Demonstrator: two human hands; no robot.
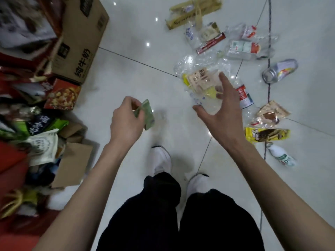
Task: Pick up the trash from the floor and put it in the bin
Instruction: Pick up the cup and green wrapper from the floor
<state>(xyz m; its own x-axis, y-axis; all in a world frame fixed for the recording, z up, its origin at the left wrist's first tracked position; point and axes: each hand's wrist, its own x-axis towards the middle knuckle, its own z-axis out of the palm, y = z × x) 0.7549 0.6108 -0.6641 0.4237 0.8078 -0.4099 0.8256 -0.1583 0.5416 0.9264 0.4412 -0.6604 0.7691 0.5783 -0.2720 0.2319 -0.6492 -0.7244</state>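
Floor: pale glossy tiles with dark grout lines; a broad bare strip runs down from the right edge of the cardboard box.
Left hand: below and right of the cardboard box, above the bare strip, pinching a green wrapper between thumb and curled fingers.
Right hand: further right of the cardboard box, fingers spread wide and holding nothing, over a clear bag with a tan and yellow packet inside. Whether it touches the bag cannot be told.
Litter field: far right of the cardboard box and well apart from it lie a straw-coloured bag, a crushed clear bottle, a red-labelled bottle, a can, a tan wrapper, a yellow wrapper and a small white bottle.
Heap: packets, card flaps and a red snack box crowd just below the cardboard box, along the left edge.
Hard to make out: the heap is motion-blurred and cut off by the frame, as is the top of the cardboard box. Clear plastic pieces overlap, so their number is unsure. The right hand hides part of the red-labelled bottle.
Counts: two hands, two white shoes, one can, one small white bottle, one green wrapper.
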